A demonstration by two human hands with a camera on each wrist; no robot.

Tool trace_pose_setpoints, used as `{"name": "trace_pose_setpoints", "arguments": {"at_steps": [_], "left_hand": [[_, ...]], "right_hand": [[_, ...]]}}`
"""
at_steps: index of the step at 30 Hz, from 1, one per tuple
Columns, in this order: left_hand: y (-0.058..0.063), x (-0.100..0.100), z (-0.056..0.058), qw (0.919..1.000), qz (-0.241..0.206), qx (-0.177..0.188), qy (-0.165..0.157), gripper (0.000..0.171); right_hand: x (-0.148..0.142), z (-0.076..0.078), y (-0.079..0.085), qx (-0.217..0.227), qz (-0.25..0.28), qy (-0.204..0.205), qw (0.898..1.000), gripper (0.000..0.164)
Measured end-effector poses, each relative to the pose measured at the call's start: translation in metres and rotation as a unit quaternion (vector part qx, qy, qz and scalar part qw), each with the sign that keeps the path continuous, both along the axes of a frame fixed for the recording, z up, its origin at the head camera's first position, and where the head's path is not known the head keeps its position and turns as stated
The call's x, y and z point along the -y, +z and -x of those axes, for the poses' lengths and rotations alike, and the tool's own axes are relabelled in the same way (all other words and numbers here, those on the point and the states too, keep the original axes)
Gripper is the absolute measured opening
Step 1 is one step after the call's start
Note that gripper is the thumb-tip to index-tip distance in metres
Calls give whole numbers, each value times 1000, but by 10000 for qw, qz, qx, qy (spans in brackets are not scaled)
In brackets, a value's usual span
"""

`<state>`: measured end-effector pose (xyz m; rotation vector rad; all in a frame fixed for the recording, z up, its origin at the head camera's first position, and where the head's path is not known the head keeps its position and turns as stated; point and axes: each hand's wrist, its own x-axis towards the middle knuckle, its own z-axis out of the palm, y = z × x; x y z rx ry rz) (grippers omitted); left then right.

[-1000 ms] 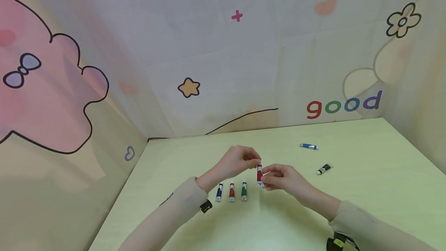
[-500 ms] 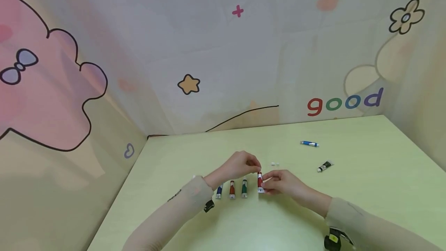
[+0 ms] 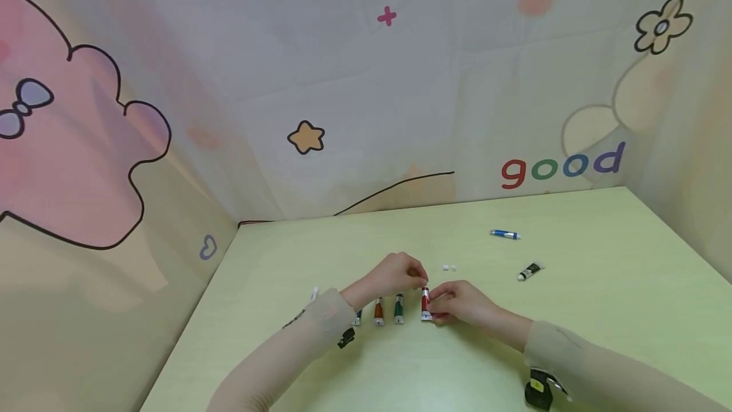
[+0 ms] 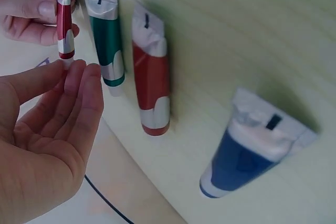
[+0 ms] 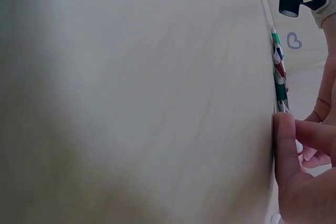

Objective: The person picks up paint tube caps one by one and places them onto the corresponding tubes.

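Observation:
Between both hands is a small red paint tube (image 3: 425, 301), its crimped end toward the person. My left hand (image 3: 394, 274) pinches its white cap end between thumb and fingertips, as the left wrist view shows. The right hand (image 3: 463, 302) pinches the tube's body from the right, close over the table. To the left lie a green paint tube (image 3: 398, 309), an orange-red paint tube (image 3: 379, 313) and a dark blue paint tube (image 4: 239, 156) in a row. In the head view, the left forearm partly covers the blue one.
Farther back on the pale green table (image 3: 600, 310) lie a black-labelled tube (image 3: 530, 271) and a slim blue and silver item (image 3: 505, 234). Two tiny white pieces (image 3: 449, 267) lie behind the right hand. A white tip (image 3: 315, 293) shows beside the left sleeve.
Both hands have lowered the red paint tube toward the table, bringing it level with the row. The tiny white pieces behind the hands have come into view.

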<state>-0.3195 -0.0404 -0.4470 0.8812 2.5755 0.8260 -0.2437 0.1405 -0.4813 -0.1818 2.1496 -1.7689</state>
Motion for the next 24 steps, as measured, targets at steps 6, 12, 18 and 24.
{"name": "trace_pose_setpoints", "arguments": {"at_steps": [6,12,18,24], "left_hand": [[-5,-1,4,9999,138,65,47,7],[-7,-3,5,9998,218,21,0,7],[-7,-3,4,9994,349,40,-1,7],[-5,-2,3,9988,469,86,-100,6]], "right_hand": [[2,2,6,-7,-172,107,9998,24],[1,3,6,30,-300,58,9995,24],[1,6,5,108,-195,85,9997,25],[1,6,6,134,-236,94,9996,25]]}}
